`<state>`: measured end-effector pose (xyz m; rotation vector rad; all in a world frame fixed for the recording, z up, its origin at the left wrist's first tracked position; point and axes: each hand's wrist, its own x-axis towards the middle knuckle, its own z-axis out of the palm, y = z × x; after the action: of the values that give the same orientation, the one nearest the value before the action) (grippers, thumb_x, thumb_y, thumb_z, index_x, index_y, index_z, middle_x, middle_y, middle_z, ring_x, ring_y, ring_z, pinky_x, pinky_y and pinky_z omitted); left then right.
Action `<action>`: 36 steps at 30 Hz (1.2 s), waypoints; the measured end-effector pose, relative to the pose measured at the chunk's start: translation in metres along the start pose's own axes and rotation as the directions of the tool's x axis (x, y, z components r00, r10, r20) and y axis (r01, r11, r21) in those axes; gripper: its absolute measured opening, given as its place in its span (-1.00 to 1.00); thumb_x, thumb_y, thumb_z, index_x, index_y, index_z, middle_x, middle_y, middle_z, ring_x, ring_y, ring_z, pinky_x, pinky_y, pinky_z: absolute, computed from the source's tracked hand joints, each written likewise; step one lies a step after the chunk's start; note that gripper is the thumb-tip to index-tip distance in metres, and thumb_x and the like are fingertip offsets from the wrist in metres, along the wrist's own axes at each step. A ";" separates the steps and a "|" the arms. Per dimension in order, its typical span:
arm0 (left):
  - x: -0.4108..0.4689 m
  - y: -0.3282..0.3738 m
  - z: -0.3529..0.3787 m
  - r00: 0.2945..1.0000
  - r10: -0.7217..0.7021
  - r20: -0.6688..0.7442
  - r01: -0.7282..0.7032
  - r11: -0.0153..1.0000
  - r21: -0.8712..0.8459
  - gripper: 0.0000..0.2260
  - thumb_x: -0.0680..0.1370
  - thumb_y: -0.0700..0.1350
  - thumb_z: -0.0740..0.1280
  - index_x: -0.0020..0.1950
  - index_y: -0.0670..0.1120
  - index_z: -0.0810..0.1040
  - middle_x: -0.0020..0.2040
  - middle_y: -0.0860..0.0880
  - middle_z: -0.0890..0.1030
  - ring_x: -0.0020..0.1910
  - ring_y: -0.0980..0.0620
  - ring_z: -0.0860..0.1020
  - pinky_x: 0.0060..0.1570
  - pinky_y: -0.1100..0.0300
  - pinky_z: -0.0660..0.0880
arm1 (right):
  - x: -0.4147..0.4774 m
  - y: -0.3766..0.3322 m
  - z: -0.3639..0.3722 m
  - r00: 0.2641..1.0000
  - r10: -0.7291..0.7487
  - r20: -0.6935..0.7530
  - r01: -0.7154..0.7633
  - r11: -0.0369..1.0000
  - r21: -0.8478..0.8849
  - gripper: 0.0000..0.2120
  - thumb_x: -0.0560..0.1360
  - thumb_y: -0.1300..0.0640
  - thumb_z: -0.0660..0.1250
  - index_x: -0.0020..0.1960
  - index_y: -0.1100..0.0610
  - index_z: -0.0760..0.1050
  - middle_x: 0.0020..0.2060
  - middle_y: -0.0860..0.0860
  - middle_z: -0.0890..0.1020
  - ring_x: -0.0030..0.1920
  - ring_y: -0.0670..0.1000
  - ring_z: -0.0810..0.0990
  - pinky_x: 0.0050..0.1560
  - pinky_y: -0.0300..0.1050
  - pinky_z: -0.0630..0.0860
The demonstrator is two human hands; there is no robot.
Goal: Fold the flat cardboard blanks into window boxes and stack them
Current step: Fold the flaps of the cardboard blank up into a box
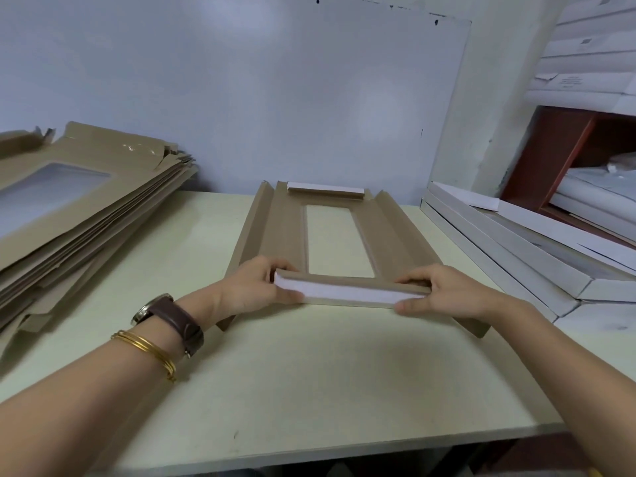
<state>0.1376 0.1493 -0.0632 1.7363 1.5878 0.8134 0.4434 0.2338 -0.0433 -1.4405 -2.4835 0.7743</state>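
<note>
Blanks (86, 208) lay heaped flat on the left of the table (309, 390). At centre, one window blank (282, 228) sat with its long sides creased up. The left hand (254, 287) curled round one end of the near flap (351, 292), and the right hand (451, 296) pinched the other end, thumb below. Rolling both ends evenly along the score would likely keep the flap square. Flat white boxes (516, 249) lay stacked at the right.
</note>
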 end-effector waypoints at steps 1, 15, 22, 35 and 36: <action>0.001 -0.001 0.000 1.000 -0.008 -0.018 0.008 1.000 -0.008 -0.70 0.34 0.06 0.46 -0.01 -0.05 0.60 -0.13 -0.06 0.64 -0.15 -0.03 0.57 -0.09 0.10 0.46 | 0.002 0.001 -0.001 1.000 -0.003 -0.012 0.003 1.000 -0.003 -0.82 0.39 -0.03 0.53 -0.04 -0.12 0.60 -0.19 -0.28 0.64 -0.18 -0.26 0.59 -0.16 -0.38 0.44; 0.016 -0.006 0.021 0.951 0.120 -0.284 0.038 0.868 0.495 -0.44 0.52 -0.10 0.33 0.47 -0.11 0.19 0.41 -0.13 0.25 0.37 -0.14 0.30 0.22 0.12 0.32 | 0.024 -0.014 0.011 0.952 0.071 -0.298 -0.175 0.925 -0.337 -0.21 0.40 -0.17 0.41 0.50 0.03 0.15 0.38 0.07 0.36 0.35 0.14 0.34 0.22 0.04 0.39; 0.022 0.004 0.059 0.944 0.329 -0.002 -0.213 0.617 0.758 -0.49 0.59 -0.15 0.16 0.53 -0.18 0.16 0.53 -0.15 0.21 0.52 -0.09 0.12 0.46 0.11 0.01 | 0.023 -0.052 0.064 0.921 -0.199 -0.335 -0.073 0.757 -0.650 -0.44 0.60 0.09 0.12 0.55 0.11 0.05 0.56 0.07 0.06 0.56 0.09 -0.09 0.51 0.05 -0.11; 0.029 0.001 0.075 0.994 0.006 0.109 -0.081 0.701 0.708 -0.46 0.64 -0.02 -0.09 0.59 -0.14 -0.14 0.59 -0.09 -0.05 0.56 -0.04 -0.09 0.52 0.03 -0.09 | 0.037 -0.058 0.105 0.994 -0.105 -0.033 0.096 0.974 -0.205 -0.38 0.65 -0.19 -0.15 0.59 0.14 -0.07 0.58 0.00 0.01 0.57 -0.05 -0.13 0.51 -0.13 -0.18; 0.029 0.002 0.075 0.993 -0.027 0.115 -0.063 0.704 0.707 -0.46 0.65 -0.01 -0.10 0.58 -0.15 -0.18 0.59 -0.09 -0.12 0.56 -0.02 -0.15 0.52 0.06 -0.14 | 0.037 -0.055 0.103 0.996 -0.091 0.003 0.089 0.968 -0.234 -0.37 0.64 -0.20 -0.16 0.59 0.13 -0.12 0.58 0.00 -0.05 0.57 -0.05 -0.16 0.49 -0.15 -0.22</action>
<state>0.2002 0.1743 -0.1062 2.2695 1.9533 0.0528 0.3422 0.2072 -0.1071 -1.3832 -2.6874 0.4713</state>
